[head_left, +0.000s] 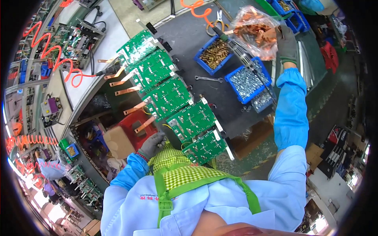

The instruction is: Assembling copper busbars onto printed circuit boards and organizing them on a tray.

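Note:
My left hand, in a grey glove, is curled closed beside the nearest circuit boards, close to my apron. Something small seems to show at its fingertips, too small to name. At the far right, my gloved right hand reaches to the edge of a clear plastic bag of copper pieces; its fingers are partly hidden there. Several green circuit boards stand in a slanting row. Flat copper strips stick out from the left side of several of them.
A power screwdriver on an orange coiled cord lies between a blue bin of brass-coloured fasteners and a blue bin of silver screws. A wrench and scissors lie on the dark bench. Below left stands a red container.

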`<act>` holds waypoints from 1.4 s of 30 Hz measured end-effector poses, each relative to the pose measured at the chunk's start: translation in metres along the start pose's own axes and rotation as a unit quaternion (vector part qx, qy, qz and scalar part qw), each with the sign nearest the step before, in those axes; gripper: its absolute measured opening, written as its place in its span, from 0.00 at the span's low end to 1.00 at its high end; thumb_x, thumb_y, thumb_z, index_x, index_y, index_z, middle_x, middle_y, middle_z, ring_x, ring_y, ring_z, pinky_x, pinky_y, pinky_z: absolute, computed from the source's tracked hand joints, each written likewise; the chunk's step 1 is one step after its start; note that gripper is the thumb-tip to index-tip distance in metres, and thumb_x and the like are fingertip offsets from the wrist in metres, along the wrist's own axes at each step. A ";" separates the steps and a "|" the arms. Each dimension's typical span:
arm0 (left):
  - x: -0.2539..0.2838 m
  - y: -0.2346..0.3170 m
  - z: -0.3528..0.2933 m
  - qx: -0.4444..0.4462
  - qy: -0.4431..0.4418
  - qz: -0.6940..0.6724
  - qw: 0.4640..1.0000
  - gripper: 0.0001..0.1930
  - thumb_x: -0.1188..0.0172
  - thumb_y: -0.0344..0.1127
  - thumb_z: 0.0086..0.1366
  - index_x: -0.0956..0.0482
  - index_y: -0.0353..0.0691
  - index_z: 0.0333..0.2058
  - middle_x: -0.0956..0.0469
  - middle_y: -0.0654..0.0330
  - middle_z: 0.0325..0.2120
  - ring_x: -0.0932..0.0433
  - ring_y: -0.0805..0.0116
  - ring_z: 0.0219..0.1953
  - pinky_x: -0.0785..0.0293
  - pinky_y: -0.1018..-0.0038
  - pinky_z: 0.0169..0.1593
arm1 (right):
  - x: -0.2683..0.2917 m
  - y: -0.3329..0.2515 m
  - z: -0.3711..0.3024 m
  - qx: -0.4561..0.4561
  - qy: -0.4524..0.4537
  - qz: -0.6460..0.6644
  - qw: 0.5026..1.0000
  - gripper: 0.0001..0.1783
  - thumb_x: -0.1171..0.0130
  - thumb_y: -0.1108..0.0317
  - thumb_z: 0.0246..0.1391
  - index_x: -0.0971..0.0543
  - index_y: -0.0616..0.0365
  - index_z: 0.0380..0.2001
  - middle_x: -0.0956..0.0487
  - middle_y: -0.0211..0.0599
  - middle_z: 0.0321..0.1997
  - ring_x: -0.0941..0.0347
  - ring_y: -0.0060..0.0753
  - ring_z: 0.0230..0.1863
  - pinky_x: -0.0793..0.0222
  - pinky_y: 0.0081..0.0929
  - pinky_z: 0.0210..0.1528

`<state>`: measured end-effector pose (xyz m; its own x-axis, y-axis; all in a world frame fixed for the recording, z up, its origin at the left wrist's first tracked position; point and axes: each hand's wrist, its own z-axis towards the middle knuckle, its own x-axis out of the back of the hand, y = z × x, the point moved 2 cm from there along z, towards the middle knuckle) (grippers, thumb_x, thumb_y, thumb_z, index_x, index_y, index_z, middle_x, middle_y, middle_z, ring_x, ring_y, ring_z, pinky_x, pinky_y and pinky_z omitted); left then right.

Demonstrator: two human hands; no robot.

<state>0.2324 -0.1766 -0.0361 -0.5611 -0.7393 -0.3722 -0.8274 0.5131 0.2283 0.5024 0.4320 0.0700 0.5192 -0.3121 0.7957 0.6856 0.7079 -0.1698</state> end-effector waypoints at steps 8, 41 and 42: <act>0.004 0.022 0.012 -0.015 -0.180 0.160 0.970 0.08 0.49 0.37 0.68 0.29 0.40 0.41 0.27 0.65 0.30 0.31 0.82 0.24 0.34 0.89 0.24 | 0.134 -0.094 -0.006 0.033 0.068 0.101 0.992 0.10 0.41 0.73 0.55 0.23 0.60 0.41 0.25 0.30 0.35 0.31 0.18 0.35 0.33 0.20 0.37; -0.039 0.045 0.068 0.001 -0.292 0.101 0.951 0.08 0.46 0.37 0.66 0.29 0.38 0.37 0.30 0.64 0.28 0.30 0.77 0.26 0.38 0.89 0.20 | 0.142 -0.397 -0.264 -0.160 -0.376 0.075 0.910 0.28 0.39 0.65 0.47 0.32 0.53 0.53 0.30 0.45 0.50 0.31 0.50 0.51 0.32 0.40 0.51; -0.039 0.044 0.067 0.021 -0.271 0.072 0.960 0.08 0.46 0.37 0.67 0.29 0.38 0.37 0.30 0.63 0.28 0.30 0.77 0.26 0.37 0.89 0.20 | 0.144 -0.396 -0.261 -0.213 -0.366 0.103 0.900 0.28 0.39 0.64 0.48 0.32 0.54 0.54 0.30 0.48 0.50 0.32 0.52 0.52 0.34 0.40 0.53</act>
<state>0.2189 -0.0959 -0.0720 -0.5656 -0.3301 -0.7557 -0.7346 0.6181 0.2798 0.4385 -0.0587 0.1002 0.2896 0.4100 0.8649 0.8276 0.3467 -0.4415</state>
